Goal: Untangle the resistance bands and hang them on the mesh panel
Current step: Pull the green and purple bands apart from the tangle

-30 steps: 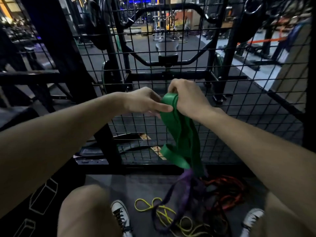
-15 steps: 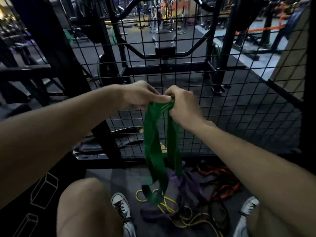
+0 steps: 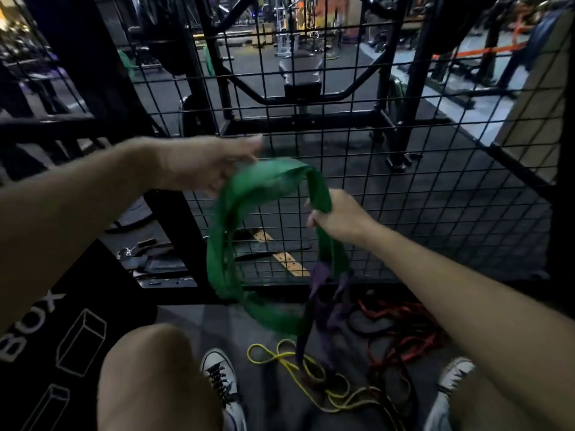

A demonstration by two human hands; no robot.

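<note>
R hand (image 3: pixel 337 217) grips one strand of the green band (image 3: pixel 231 244), fingers curled tight round it, in front of the mesh panel (image 3: pixel 435 188). L hand (image 3: pixel 202 164) is up at the band's top arc w/ fingers spread fairly wide; blurred, so can't tell if it actually holds the band or just touches it. Green band hangs as a big open loop btwn both hands, low end threaded thru the purple band (image 3: pixel 326 303) (still knotted there). Purple trails down to the floor pile: yellow band (image 3: pixel 280 357) near centre, red band (image 3: pixel 404 337) to the right, a black one mixed in. White sneaker (image 3: pixel 217 376) near left of the pile.
</note>
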